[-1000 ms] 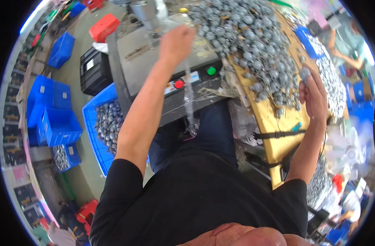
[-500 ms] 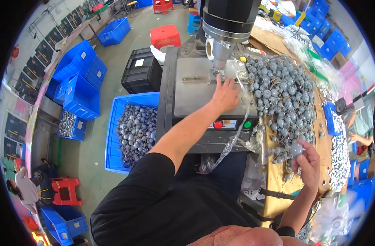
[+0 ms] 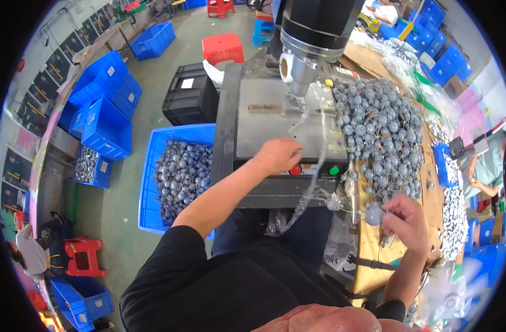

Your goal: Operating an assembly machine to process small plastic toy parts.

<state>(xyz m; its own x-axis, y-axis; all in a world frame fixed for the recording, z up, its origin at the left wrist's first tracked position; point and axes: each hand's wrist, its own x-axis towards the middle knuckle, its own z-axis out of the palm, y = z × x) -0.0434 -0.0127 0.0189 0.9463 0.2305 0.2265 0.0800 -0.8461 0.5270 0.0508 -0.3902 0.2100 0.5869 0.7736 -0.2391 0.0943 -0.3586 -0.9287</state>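
Observation:
My left hand [image 3: 279,156] is over the front edge of the metal machine table [image 3: 264,130], beside the red button [image 3: 294,170]. Its fingers curl inward, and whatever they may hold is hidden. Farther back, the machine's press head [image 3: 303,69] stands above a small metal fixture [image 3: 293,105]. At the right, my right hand [image 3: 407,222] pinches a grey translucent ball [image 3: 374,213] at the near end of a heap of similar grey balls [image 3: 383,130] with thin wires among them.
A blue crate [image 3: 148,182] full of grey balls stands left of the machine, with a black crate [image 3: 190,97] behind it. A clear plastic strip [image 3: 314,191] hangs over the machine's front edge. On the right lie several small white pieces [image 3: 456,216]; another person's arm [image 3: 485,188] shows beyond.
My left hand has drawn back from under the press head to the table's front edge, its fingers now curled. My right hand has shifted slightly left and down with the ball.

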